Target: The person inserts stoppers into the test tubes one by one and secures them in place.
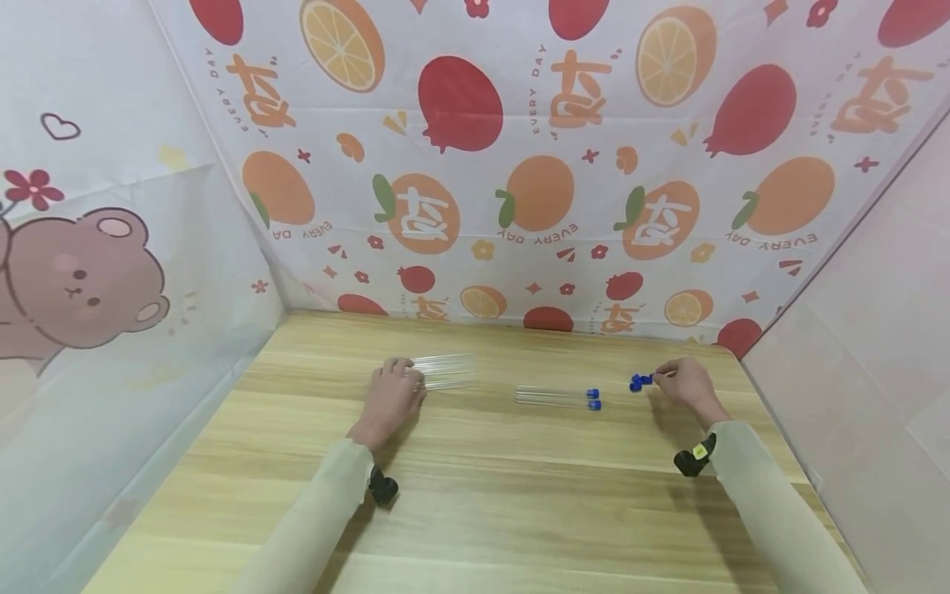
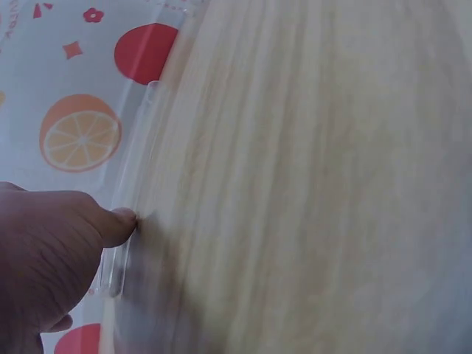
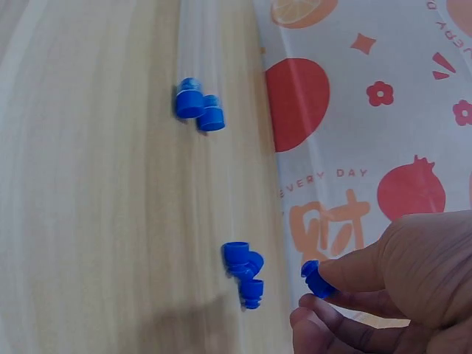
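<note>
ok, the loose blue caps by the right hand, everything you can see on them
The loose blue caps are small, plastic-looking stoppers clustered on the wooden table, right of the two capped clear tubes. About three lie tumbled against each other. The right hand pinches one more cap just beside them.

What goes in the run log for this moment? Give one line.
left hand: touches uncapped clear tubes | right hand: pinches blue cap | loose caps on table | two capped tubes mid-table

Wooden surface. On it: clear tubes at left, two capped tubes at centre, loose blue caps at right, well apart.
</note>
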`<state>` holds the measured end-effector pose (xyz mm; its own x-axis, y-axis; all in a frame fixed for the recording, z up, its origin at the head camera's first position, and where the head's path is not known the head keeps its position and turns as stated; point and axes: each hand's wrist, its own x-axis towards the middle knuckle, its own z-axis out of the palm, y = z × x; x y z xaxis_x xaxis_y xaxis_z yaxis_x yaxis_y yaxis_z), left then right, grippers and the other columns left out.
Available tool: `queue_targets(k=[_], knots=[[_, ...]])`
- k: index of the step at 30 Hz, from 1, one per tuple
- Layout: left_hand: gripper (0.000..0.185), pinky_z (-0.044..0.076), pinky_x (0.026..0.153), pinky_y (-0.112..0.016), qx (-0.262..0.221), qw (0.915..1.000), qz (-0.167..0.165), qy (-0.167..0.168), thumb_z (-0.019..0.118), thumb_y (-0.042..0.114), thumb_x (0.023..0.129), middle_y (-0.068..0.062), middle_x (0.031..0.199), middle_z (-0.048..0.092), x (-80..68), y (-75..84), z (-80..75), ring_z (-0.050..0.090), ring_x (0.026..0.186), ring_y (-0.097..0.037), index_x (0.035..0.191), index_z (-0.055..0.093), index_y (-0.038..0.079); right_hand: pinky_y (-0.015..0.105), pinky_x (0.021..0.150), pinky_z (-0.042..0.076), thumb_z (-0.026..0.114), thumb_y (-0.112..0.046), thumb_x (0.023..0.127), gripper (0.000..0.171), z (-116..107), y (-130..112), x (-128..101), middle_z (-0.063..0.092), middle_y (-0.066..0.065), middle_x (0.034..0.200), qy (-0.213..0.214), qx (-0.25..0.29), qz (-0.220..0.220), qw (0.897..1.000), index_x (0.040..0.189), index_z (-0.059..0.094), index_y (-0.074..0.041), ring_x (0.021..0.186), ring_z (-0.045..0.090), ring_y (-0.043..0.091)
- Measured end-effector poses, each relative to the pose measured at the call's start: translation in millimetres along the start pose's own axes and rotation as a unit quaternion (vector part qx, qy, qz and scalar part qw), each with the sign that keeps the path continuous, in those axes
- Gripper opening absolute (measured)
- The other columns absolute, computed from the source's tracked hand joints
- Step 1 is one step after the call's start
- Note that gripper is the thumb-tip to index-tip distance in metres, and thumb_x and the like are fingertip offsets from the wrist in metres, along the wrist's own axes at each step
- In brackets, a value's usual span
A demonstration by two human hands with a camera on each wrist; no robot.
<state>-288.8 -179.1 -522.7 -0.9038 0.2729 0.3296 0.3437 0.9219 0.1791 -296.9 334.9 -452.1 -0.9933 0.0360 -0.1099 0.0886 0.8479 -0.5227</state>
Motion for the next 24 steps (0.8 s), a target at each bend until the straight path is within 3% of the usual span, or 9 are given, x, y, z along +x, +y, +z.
queue_targets(k=[2, 6, 12, 18, 24], knots=[[0.011, 0.05, 0.098, -0.056, 0.019, 0.9997, 0.01, 0.006, 0.074, 0.019, 0.091, -0.019, 0.127, 0.067, 0.4, 2.0, 1.2, 0.055, 0.123, -0.04, 0.098, 0.074, 0.01, 0.041, 0.072, 0.06, 0.058, -0.017, 0.098, 0.036, -1, -2, 0, 0.07, 0.033, 0.115, 0.005, -0.002, -0.003, 1.0, 0.118, 0.068, 0.011, 0.095, 0.072, 0.039], [0.007, 0.053, 0.085, -0.048, 0.045, 0.9989, 0.015, 0.001, 0.072, 0.019, 0.092, -0.016, 0.119, 0.066, 0.7, 6.3, 2.3, 0.056, 0.11, -0.034, 0.096, 0.074, 0.012, 0.034, 0.065, 0.06, 0.058, -0.019, 0.099, 0.037, -3, -7, 0, 0.068, 0.034, 0.119, -0.002, 0.013, 0.007, 1.0, 0.121, 0.066, 0.009, 0.09, 0.072, 0.034], [0.006, 0.047, 0.066, -0.037, 0.05, 0.9987, 0.005, -0.005, 0.071, 0.016, 0.093, -0.012, 0.101, 0.061, -1.6, 13.6, -1.5, 0.049, 0.087, -0.026, 0.094, 0.073, 0.011, 0.029, 0.063, 0.058, 0.056, -0.021, 0.1, 0.038, -4, -14, 1, 0.066, 0.034, 0.122, -0.003, 0.021, 0.004, 1.0, 0.123, 0.065, 0.007, 0.087, 0.072, 0.029], [0.007, 0.049, 0.062, -0.037, 0.053, 0.9984, -0.002, -0.022, 0.07, 0.013, 0.094, -0.011, 0.097, 0.056, -1.0, 14.3, -2.3, 0.048, 0.083, -0.024, 0.097, 0.072, 0.008, 0.028, 0.061, 0.057, 0.055, -0.02, 0.099, 0.037, -6, -20, 4, 0.067, 0.035, 0.12, 0.01, 0.016, -0.014, 1.0, 0.121, 0.067, 0.008, 0.076, 0.073, 0.023], [0.005, 0.051, 0.062, -0.037, 0.048, 0.9982, -0.004, -0.035, 0.069, 0.01, 0.094, -0.011, 0.099, 0.056, -1.9, 13.1, -1.3, 0.049, 0.086, -0.025, 0.098, 0.071, 0.008, 0.029, 0.063, 0.057, 0.054, -0.02, 0.1, 0.038, -8, -23, 4, 0.066, 0.036, 0.122, 0.003, 0.024, -0.01, 1.0, 0.122, 0.066, 0.008, 0.08, 0.074, 0.027]])
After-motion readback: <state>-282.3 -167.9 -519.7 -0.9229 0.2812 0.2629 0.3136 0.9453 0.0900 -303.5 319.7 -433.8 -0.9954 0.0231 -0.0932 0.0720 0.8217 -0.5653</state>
